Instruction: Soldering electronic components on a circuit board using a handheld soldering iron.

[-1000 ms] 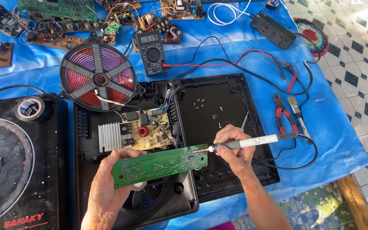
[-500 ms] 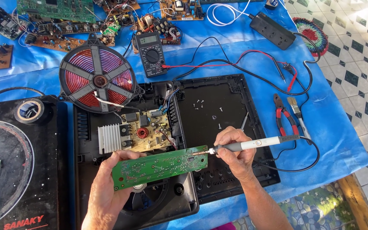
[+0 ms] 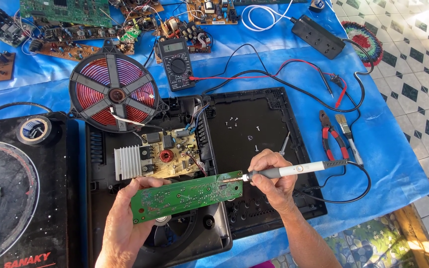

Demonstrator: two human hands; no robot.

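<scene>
Green circuit board (image 3: 187,196), long narrow strip, matte solder side up with fine silver joints, held tilted above the open black plastic cooker housing (image 3: 269,124) on the counter (image 3: 383,149), which is draped in creased blue sheeting. Housing: flat ribbed shell, square-cornered, a few loose screws on its floor. In its left half, a tan power board (image 3: 172,156) with a finned aluminium heatsink (image 3: 127,163). Behind it, round coil disc (image 3: 112,92), red-copper winding under black spokes. Left hand (image 3: 125,226) clamped on the strip's lower left end, fingers curled round its edge. Right hand (image 3: 271,181) closed in a pen grip on a soldering iron (image 3: 286,171), smooth grey-white barrel, black cord, tip touching the strip's right end. Red-handled pliers (image 3: 331,136) lie to the right.
</scene>
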